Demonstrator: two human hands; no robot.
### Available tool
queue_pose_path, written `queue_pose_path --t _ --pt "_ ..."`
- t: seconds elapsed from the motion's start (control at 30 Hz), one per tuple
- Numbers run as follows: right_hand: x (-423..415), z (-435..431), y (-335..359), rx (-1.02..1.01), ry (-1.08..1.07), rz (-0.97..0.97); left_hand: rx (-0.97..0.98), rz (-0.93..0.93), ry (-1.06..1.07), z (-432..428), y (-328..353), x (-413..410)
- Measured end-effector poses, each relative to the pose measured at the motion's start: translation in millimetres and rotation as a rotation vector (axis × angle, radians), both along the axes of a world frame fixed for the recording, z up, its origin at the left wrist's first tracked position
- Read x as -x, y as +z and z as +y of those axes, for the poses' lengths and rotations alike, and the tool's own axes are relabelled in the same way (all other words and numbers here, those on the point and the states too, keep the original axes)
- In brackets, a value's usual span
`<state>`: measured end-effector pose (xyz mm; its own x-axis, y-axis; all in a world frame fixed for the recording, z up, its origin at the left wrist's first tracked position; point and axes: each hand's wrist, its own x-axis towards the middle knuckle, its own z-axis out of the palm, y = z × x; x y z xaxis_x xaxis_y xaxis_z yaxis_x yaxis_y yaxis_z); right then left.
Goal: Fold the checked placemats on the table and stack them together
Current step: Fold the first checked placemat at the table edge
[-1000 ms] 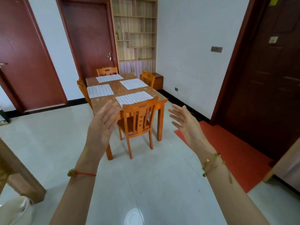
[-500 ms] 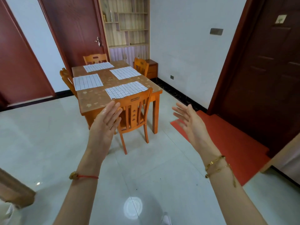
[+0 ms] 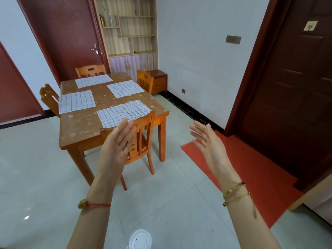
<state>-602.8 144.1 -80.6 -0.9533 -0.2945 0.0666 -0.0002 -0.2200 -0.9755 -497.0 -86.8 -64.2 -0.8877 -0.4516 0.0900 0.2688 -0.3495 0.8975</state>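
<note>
Plainly the approach was the step in hand: four checked placemats (image 3: 124, 113) lay flat, unfolded and apart on the tabletop (image 3: 84, 123), while the left hand (image 3: 118, 141) and right hand (image 3: 208, 141) hung spread and empty, short of it, the nearest mat's edge probably wanting grasping next.

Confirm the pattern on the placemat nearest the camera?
White with a thin dark grid check on the nearest placemat; clearest in the head view.
</note>
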Motion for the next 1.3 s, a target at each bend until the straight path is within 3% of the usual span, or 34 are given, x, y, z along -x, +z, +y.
queue_pose_path --t 0.6,0.93,1.3 --pt "224 -10 -45 -0.024 -0.099 -0.074 -0.07 0.044 -0.184 -29 -53 255" --pt "390 -47 -33 -0.003 -0.123 -0.061 -0.062 0.039 -0.181 -67 -40 440" --pt "528 -70 -47 -0.004 -0.129 -0.094 -0.06 -0.035 -0.184 -88 -45 574"
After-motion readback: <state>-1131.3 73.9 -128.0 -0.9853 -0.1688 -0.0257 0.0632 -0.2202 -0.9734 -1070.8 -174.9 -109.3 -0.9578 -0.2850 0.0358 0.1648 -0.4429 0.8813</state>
